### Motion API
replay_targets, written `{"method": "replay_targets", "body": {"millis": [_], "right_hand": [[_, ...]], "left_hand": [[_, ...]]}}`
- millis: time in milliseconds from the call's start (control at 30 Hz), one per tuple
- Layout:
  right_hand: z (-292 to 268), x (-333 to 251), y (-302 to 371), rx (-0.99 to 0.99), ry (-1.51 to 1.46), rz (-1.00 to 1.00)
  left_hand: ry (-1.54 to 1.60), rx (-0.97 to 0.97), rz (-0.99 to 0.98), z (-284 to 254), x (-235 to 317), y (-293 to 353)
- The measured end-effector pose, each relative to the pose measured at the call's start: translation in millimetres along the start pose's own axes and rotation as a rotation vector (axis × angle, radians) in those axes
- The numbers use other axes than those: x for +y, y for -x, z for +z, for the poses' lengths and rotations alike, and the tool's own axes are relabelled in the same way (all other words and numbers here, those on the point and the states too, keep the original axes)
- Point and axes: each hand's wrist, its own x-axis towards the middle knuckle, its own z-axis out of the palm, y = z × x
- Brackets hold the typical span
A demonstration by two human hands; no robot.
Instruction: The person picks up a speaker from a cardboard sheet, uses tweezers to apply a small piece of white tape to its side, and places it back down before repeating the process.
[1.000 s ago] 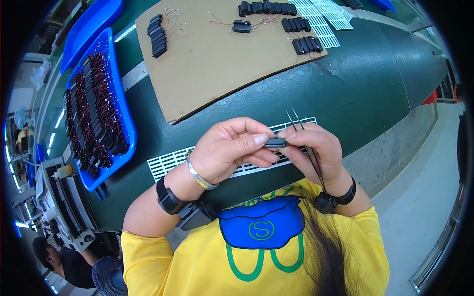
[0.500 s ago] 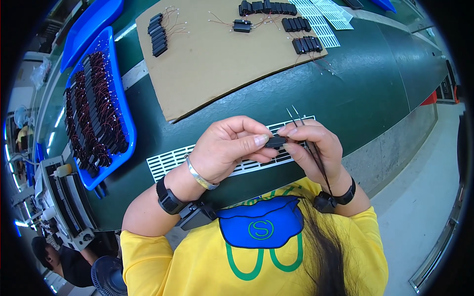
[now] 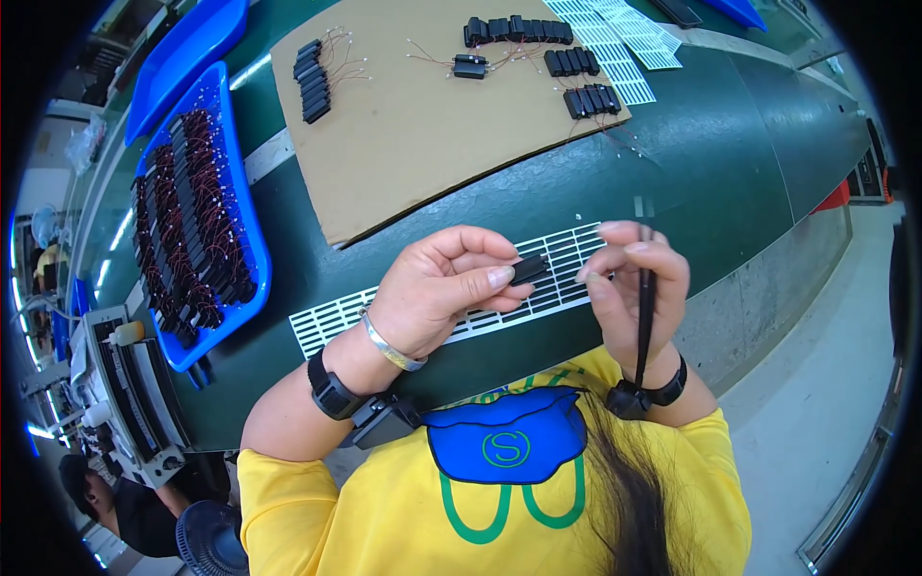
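Between the thumb and fingers of my left hand (image 3: 437, 283) is a small black rectangular block (image 3: 529, 270), its right end sticking out past the fingertips. To its right, apart from the block, my right hand (image 3: 634, 298) has dark tweezers (image 3: 646, 307) running up through the fingers, their points smeared by motion. The thumb and forefinger of that hand are spread apart at the tips. Beneath both hands a white slotted strip (image 3: 336, 321) lies on the green tabletop (image 3: 711, 163).
A blue tray (image 3: 259, 278) packed with black wired blocks stands at the left. Ahead, a cardboard sheet (image 3: 403, 144) carries rows of black blocks (image 3: 312, 82) with thin red wires. More white slotted sheets (image 3: 615, 48) lie far right. A machine (image 3: 130, 384) stands lower left.
My right hand has moved right, away from the block, with the tweezers turned more upright. More of the block's right end shows. My left hand stays nearly in place.
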Motion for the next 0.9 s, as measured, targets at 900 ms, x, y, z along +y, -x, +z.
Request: {"method": "replay_targets", "body": {"millis": [900], "right_hand": [[-12.5,-9.8,-12.6,-0.220,0.013,0.240]], "left_hand": [[-1.664,0.746,0.345,-54.8,149.2,-7.1]]}}
